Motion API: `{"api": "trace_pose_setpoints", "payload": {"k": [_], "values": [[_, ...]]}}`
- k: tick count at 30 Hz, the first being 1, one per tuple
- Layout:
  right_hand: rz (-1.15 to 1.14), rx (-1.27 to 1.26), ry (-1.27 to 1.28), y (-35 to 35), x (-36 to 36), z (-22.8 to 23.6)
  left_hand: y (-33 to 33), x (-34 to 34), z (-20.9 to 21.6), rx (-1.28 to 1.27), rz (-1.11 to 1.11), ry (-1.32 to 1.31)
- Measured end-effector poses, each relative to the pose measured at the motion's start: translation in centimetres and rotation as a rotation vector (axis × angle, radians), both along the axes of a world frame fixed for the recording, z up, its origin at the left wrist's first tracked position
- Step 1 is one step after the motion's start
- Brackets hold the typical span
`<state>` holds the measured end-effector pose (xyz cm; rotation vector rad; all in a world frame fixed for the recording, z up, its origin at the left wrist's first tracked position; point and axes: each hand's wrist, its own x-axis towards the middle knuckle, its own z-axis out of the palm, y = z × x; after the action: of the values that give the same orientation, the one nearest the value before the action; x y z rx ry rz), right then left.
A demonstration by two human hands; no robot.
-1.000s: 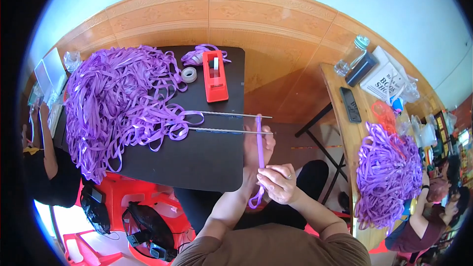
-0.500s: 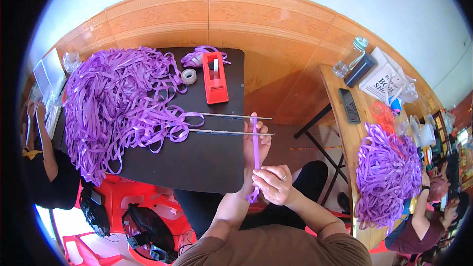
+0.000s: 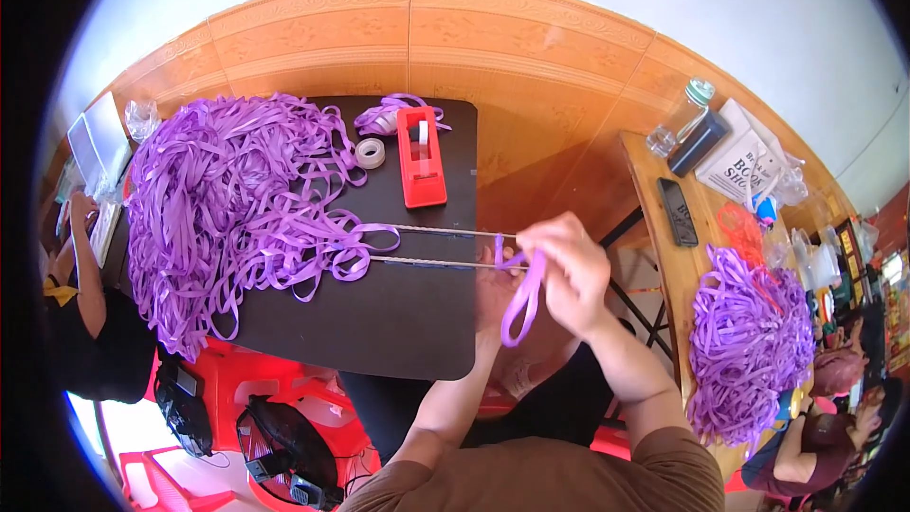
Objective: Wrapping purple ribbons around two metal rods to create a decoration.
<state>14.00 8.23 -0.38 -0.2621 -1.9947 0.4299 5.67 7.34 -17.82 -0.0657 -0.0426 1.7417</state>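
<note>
Two thin metal rods [image 3: 431, 229] stick out side by side past the table's right edge. A length of purple ribbon [image 3: 520, 315] passes over the rods near their tips, and its loop hangs below my right hand. My right hand [image 3: 572, 275] is closed on this ribbon at the rod ends, fingers pinched together. Behind the ribbon and beneath the rods is my left hand [image 3: 493, 299]; its fingers are mostly hidden by the rods and my right hand. On the table, loops of the large purple ribbon heap [image 3: 223, 199] lie around the rods' left part.
A red tape dispenser [image 3: 423, 185], a tape roll [image 3: 370, 153] and a small ribbon bundle stand on the dark table [image 3: 379, 332]. On the wooden table at right are a phone [image 3: 677, 211], a bottle, a tote bag and another ribbon heap [image 3: 749, 341]. People sit at both sides.
My right hand has moved up and away from me to the rod tips, taking the ribbon with it. The ribbon, stretched straight before, now bends into a hanging loop.
</note>
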Motion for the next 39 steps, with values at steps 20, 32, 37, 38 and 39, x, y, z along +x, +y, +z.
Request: {"api": "trace_pose_setpoints", "payload": {"k": [20, 32, 37, 38, 39], "values": [[0.193, -1.454, 0.025, 11.5, -2.8, -14.5, 0.5, 0.0, 1.2, -0.227, 0.505, 0.903], [0.072, -1.916, 0.232, 2.8, -0.6, -20.2, -1.3, 1.4, 0.3, -0.498, 0.400, 0.872], [0.180, -2.026, 0.204, -2.5, 1.9, -21.5, -4.8, 1.8, -0.5, -0.570, 0.311, 0.999], [0.158, -2.038, 0.153, -3.6, 2.5, -21.5, -5.7, 1.9, -0.4, -0.585, 0.268, 1.024], [0.137, -2.046, 0.098, -4.6, 3.0, -21.2, -6.6, 2.4, -0.2, -0.608, 0.269, 0.990]]}}
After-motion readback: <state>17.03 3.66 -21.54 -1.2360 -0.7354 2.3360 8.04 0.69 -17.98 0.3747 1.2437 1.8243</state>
